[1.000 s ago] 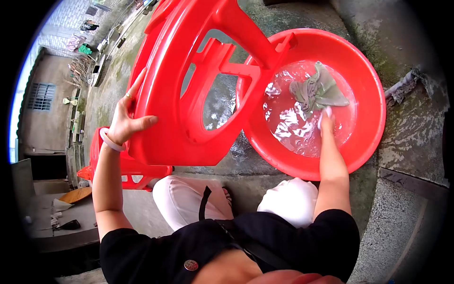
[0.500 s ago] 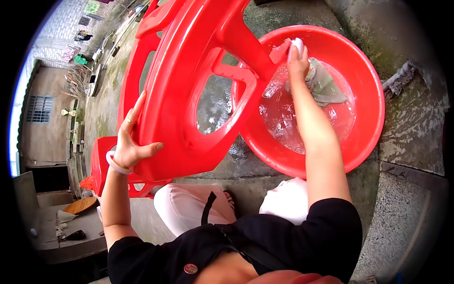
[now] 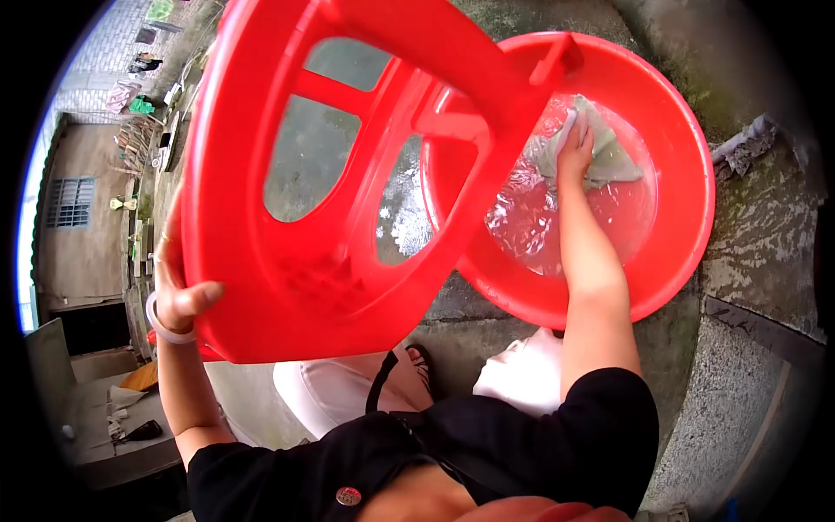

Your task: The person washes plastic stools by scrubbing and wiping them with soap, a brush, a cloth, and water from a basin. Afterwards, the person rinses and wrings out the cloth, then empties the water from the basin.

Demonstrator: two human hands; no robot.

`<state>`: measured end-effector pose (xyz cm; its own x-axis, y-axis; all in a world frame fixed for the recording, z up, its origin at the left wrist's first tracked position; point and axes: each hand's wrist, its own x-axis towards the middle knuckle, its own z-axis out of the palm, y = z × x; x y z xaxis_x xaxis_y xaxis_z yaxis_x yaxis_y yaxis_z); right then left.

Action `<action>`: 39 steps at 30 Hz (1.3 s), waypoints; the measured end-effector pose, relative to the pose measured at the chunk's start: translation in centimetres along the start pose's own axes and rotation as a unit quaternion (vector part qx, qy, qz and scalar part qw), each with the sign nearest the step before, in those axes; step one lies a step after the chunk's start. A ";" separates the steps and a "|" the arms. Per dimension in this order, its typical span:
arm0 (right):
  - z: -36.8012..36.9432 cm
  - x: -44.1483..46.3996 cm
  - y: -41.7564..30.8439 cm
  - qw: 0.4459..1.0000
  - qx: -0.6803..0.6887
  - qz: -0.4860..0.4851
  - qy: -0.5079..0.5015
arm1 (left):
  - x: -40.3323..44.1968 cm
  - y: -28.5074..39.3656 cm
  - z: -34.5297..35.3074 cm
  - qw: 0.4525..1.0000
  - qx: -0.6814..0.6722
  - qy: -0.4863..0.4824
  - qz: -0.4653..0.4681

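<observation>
Left hand [image 3: 178,300] is clamped on the outer edge of the red plastic frame [image 3: 335,300], thumb on the face, other fingers mostly out of sight behind it. Right hand [image 3: 576,161] is closed round a pale pad [image 3: 568,129], sponge or folded cloth, can't tell which; it's inside the red basin [image 3: 687,174], and whether the fingers are in the water or just over it isn't clear. Frame sits left of the basin, tilted, its far corner overlapping the basin in view; contact with the rim can't be confirmed. Big cut-outs make it look light but awkward, so I'd judge one hand is enough if the grip stays near the edge and the tilt stays steady. For the pad: wet it evenly, squeeze off the excess over the basin, hold it flat under the fingers, don't snag the green-grey cloth [image 3: 617,157] lying in the basin's water beside it. Watch the wet plastic, it could slip. Outward: knees [image 3: 522,374] on the near side of the basin, grey rag [image 3: 745,143] on the ground just right of it, barred window [image 3: 71,203] well off to its left.
</observation>
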<state>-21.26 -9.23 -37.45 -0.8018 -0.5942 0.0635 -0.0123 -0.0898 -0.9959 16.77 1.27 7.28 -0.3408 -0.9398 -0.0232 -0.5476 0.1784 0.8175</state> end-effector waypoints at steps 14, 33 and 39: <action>1.0 6.3 -17.8 0.883 -0.229 -0.404 0.076 | 0.5 -2.4 -1.5 0.990 -0.135 0.017 -0.048; 1.6 -2.0 -8.8 0.752 0.514 0.399 -0.098 | -0.5 -6.5 -3.2 0.981 -0.180 0.036 -0.057; 3.9 -6.1 -19.8 0.700 0.566 0.371 -0.225 | -1.1 -10.0 -5.1 0.981 -0.184 0.057 -0.034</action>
<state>-13.82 -6.94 -17.89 -0.0623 -0.9823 -0.1768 0.9947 -0.0467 -0.0914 26.54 -0.93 2.09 -0.2151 -0.9759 -0.0371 -0.2464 0.0175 0.9690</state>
